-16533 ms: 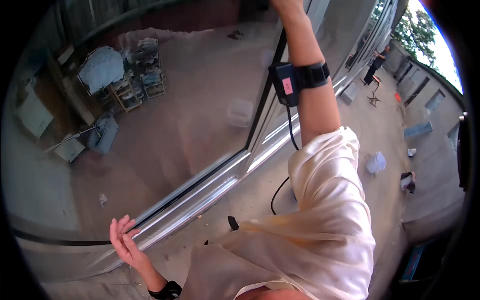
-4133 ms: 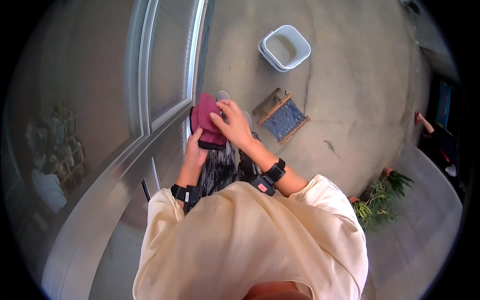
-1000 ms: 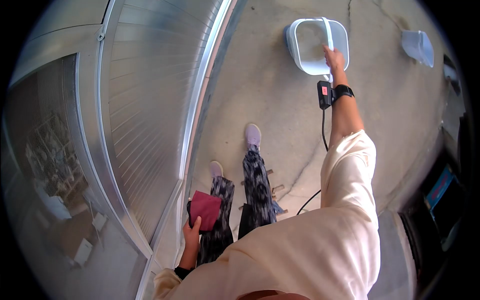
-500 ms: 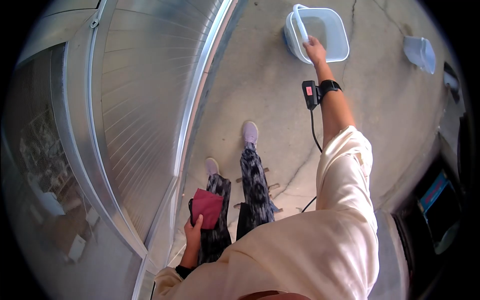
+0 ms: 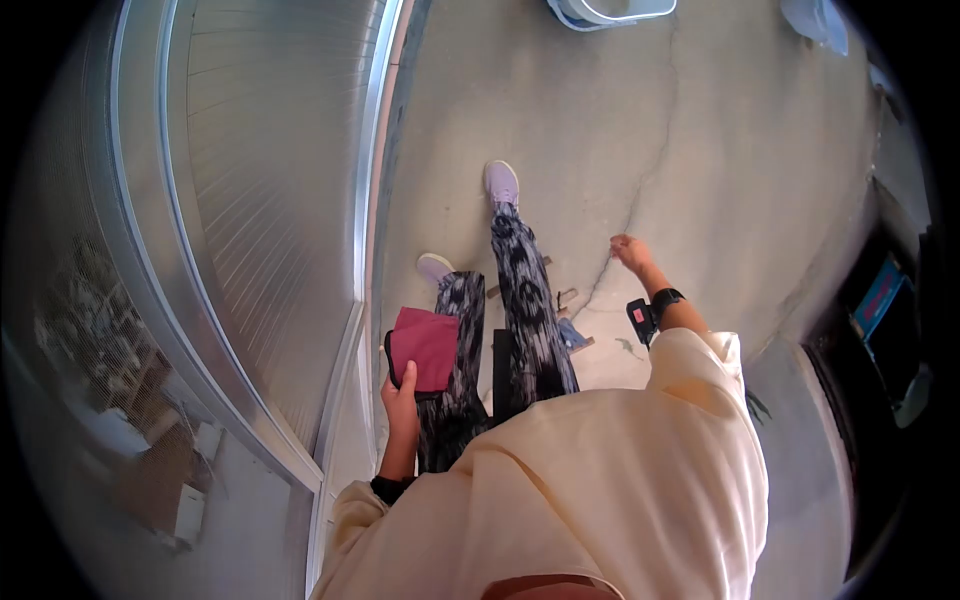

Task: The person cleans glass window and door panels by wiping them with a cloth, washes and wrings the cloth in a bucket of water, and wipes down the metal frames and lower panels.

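Observation:
My left hand (image 5: 401,392) is closed on a folded maroon cloth (image 5: 428,345) with a dark edge, its thumb lying over the near side. The cloth is in front of my left leg. Out over the concrete floor, my right hand (image 5: 629,252) holds nothing, its fingers loosely bent and a little apart. A black device is strapped to that wrist. Well ahead of the right hand, a pale plastic bucket (image 5: 620,18) stands on the floor, cut off by the top edge of the view.
A metal-framed sliding door (image 5: 270,180) runs along my left side. A translucent plastic container (image 5: 815,22) is on the floor at the far upper right. A dark object with a blue panel (image 5: 878,297) stands at the right. Small wooden pieces (image 5: 568,298) lie beside my legs.
My right hand has let go of the bucket's handle and drawn back toward me. The bucket now sits higher in view. My left hand still holds the cloth.

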`<state>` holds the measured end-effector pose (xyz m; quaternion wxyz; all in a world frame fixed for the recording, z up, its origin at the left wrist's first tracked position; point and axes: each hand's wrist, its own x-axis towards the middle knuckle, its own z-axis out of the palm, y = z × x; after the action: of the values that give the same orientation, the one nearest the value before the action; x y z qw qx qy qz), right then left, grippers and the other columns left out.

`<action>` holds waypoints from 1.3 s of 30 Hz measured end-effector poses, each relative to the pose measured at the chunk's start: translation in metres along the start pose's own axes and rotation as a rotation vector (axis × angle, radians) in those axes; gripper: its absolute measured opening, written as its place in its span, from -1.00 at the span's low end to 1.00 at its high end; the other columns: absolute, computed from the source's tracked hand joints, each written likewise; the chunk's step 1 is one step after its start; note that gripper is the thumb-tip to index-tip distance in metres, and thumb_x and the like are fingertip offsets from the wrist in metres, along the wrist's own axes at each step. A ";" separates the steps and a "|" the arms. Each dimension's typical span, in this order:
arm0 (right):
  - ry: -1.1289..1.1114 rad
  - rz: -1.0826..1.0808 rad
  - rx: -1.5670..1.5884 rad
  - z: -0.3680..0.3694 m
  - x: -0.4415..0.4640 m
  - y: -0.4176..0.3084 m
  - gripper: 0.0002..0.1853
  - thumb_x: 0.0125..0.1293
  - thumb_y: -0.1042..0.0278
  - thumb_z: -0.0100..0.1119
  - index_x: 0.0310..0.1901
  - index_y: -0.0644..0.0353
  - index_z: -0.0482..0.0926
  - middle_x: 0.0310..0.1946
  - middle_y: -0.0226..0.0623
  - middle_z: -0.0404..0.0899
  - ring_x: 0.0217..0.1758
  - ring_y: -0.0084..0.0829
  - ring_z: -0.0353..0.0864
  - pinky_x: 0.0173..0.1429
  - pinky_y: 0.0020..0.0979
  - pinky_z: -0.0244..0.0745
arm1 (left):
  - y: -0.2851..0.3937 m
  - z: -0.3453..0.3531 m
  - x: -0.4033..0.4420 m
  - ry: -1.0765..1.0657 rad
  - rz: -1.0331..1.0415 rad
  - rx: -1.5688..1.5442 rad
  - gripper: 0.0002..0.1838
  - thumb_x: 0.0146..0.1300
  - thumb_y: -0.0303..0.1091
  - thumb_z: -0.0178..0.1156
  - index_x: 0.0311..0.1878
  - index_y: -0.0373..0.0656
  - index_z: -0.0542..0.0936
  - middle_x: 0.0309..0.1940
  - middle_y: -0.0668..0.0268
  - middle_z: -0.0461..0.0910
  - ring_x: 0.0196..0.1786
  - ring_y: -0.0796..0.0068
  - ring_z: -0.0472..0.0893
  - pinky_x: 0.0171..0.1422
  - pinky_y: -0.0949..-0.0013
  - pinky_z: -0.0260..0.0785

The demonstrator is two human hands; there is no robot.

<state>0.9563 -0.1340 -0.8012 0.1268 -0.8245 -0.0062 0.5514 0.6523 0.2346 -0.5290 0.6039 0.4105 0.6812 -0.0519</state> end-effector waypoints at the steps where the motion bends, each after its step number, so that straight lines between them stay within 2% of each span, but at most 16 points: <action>1: -0.038 0.129 0.084 0.018 -0.034 0.009 -0.63 0.20 0.24 0.06 0.00 0.23 0.52 -0.29 -0.22 0.66 -0.29 -0.45 0.68 -0.19 -0.46 0.55 | -0.006 -0.003 0.004 0.030 0.027 -0.020 -0.66 0.30 -0.28 0.14 0.02 -0.35 0.53 -0.13 0.31 0.58 -0.12 0.56 0.51 0.07 0.46 0.32; 4: -0.129 0.285 0.140 0.091 -0.106 0.056 -0.59 0.16 0.17 0.13 0.02 0.16 0.53 -0.27 -0.21 0.66 -0.21 -0.34 0.68 -0.11 -0.39 0.55 | -0.025 -0.027 0.015 0.002 0.077 -0.084 -0.65 0.32 -0.26 0.12 0.02 -0.33 0.53 -0.09 0.32 0.56 -0.08 0.56 0.51 0.09 0.46 0.30; 6: -0.180 0.211 -0.273 0.121 -0.129 0.050 -0.47 0.13 0.11 0.18 0.16 0.05 0.42 -0.07 -0.15 0.60 0.02 -0.20 0.59 0.08 -0.29 0.48 | -0.021 -0.035 0.015 -0.020 0.083 -0.082 -0.65 0.33 -0.25 0.11 0.02 -0.33 0.52 -0.07 0.31 0.56 -0.07 0.56 0.51 0.10 0.46 0.30; 7: -0.190 0.216 -0.267 0.132 -0.133 0.055 -0.47 0.13 0.11 0.18 0.16 0.05 0.42 -0.07 -0.15 0.60 0.02 -0.20 0.59 0.08 -0.29 0.48 | -0.017 -0.037 0.016 0.014 0.087 -0.113 -0.65 0.33 -0.24 0.11 0.03 -0.32 0.52 -0.07 0.31 0.56 -0.06 0.55 0.52 0.10 0.46 0.30; 9: -0.195 0.066 -0.324 0.162 -0.113 0.081 -0.30 0.10 0.05 0.21 0.29 -0.06 0.23 0.15 -0.13 0.44 0.19 -0.11 0.43 0.24 -0.24 0.34 | -0.034 -0.025 0.025 0.061 0.104 -0.129 -0.65 0.33 -0.24 0.11 0.03 -0.32 0.52 -0.07 0.31 0.57 -0.05 0.54 0.52 0.11 0.46 0.30; 10: -0.324 0.145 -0.319 0.172 -0.103 0.078 -0.20 0.07 0.20 0.24 0.35 -0.05 0.08 0.34 -0.19 0.19 0.31 -0.15 0.29 0.33 -0.25 0.25 | -0.045 -0.029 0.028 0.077 0.080 -0.158 -0.65 0.32 -0.24 0.12 0.04 -0.31 0.51 -0.07 0.30 0.57 -0.05 0.53 0.53 0.11 0.45 0.31; 12: -0.342 0.030 -0.412 0.219 -0.077 0.115 -0.20 0.09 0.21 0.22 0.36 -0.08 0.06 0.36 -0.22 0.14 0.33 -0.14 0.27 0.33 -0.23 0.25 | -0.050 -0.036 0.029 0.123 0.038 -0.224 -0.65 0.31 -0.26 0.13 0.05 -0.30 0.50 -0.06 0.28 0.57 -0.04 0.50 0.54 0.12 0.44 0.32; 13: -0.337 -0.079 -0.510 0.213 -0.065 0.095 -0.21 0.10 0.22 0.21 0.37 -0.11 0.05 0.39 -0.25 0.10 0.34 -0.13 0.25 0.33 -0.21 0.25 | -0.057 -0.034 0.034 0.126 0.060 -0.253 -0.65 0.31 -0.26 0.13 0.05 -0.30 0.50 -0.06 0.28 0.57 -0.04 0.50 0.54 0.12 0.44 0.32; 14: -0.428 0.068 -0.546 0.207 -0.070 0.081 -0.23 0.10 0.29 0.16 0.36 -0.15 0.07 0.44 -0.32 -0.07 0.39 -0.17 0.18 0.35 -0.17 0.21 | -0.062 -0.035 0.033 0.104 0.052 -0.285 -0.65 0.31 -0.28 0.14 0.05 -0.30 0.49 -0.05 0.28 0.56 -0.03 0.49 0.55 0.13 0.42 0.33; 15: -0.274 -0.084 -0.612 0.211 -0.077 0.086 -0.41 0.10 0.30 0.12 0.24 -0.05 0.31 0.30 -0.19 0.26 0.26 -0.18 0.38 0.23 -0.22 0.34 | -0.063 -0.033 0.027 0.096 0.017 -0.301 -0.66 0.31 -0.29 0.14 0.06 -0.30 0.49 -0.04 0.27 0.56 -0.01 0.48 0.55 0.14 0.41 0.33; 23: -0.364 -0.051 -0.494 0.209 -0.086 0.107 -0.56 0.10 0.24 0.12 0.08 0.02 0.43 0.07 -0.11 0.40 0.09 -0.12 0.47 0.10 -0.22 0.40 | -0.054 0.002 0.075 0.190 -0.176 -0.282 -0.65 0.30 -0.31 0.14 0.07 -0.32 0.47 -0.04 0.24 0.56 -0.01 0.46 0.55 0.11 0.40 0.36; 28: -0.401 -0.043 -0.442 0.201 -0.076 0.107 -0.63 0.10 0.21 0.11 -0.03 0.06 0.50 -0.08 -0.07 0.48 -0.01 -0.08 0.52 0.02 -0.22 0.43 | -0.056 0.002 0.081 0.172 -0.231 -0.243 -0.61 0.29 -0.28 0.14 0.10 -0.30 0.44 0.02 0.21 0.52 0.05 0.38 0.53 0.19 0.33 0.34; 34: -0.480 -0.079 -0.213 0.147 0.015 0.104 -0.69 0.10 0.17 0.11 -0.15 0.11 0.59 -0.26 -0.01 0.59 -0.14 -0.04 0.59 -0.08 -0.21 0.47 | -0.050 0.005 0.062 0.182 -0.237 -0.306 -0.67 0.28 -0.31 0.16 0.04 -0.30 0.50 -0.06 0.25 0.57 -0.03 0.45 0.56 0.11 0.40 0.37; 36: -0.519 -0.132 -0.288 0.122 0.056 0.082 -0.70 0.10 0.16 0.11 -0.19 0.13 0.62 -0.32 0.01 0.62 -0.18 -0.02 0.61 -0.11 -0.21 0.49 | -0.046 0.005 0.059 0.172 -0.235 -0.333 -0.67 0.28 -0.31 0.16 0.04 -0.29 0.50 -0.06 0.26 0.57 -0.04 0.45 0.56 0.10 0.39 0.37; 37: -0.538 -0.233 -0.521 0.096 0.046 0.033 -0.70 0.08 0.15 0.11 -0.21 0.13 0.61 -0.25 0.01 0.61 -0.17 -0.02 0.60 -0.10 -0.22 0.48 | -0.047 0.002 0.054 0.153 -0.235 -0.358 -0.67 0.28 -0.30 0.16 0.03 -0.29 0.50 -0.06 0.26 0.57 -0.05 0.46 0.56 0.10 0.39 0.37; 39: -0.491 -0.138 -0.503 0.083 0.047 0.014 -0.62 0.11 0.18 0.18 -0.08 0.23 0.58 -0.24 0.02 0.62 -0.14 -0.16 0.62 -0.07 -0.27 0.46 | -0.048 -0.003 0.042 0.147 -0.195 -0.407 -0.68 0.28 -0.30 0.17 0.02 -0.28 0.51 -0.07 0.27 0.57 -0.05 0.47 0.57 0.09 0.39 0.37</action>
<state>0.8969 -0.1238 -0.8770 -0.0483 -0.6705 -0.2277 0.7045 0.6229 0.2255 -0.5855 0.6153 0.2151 0.7561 0.0586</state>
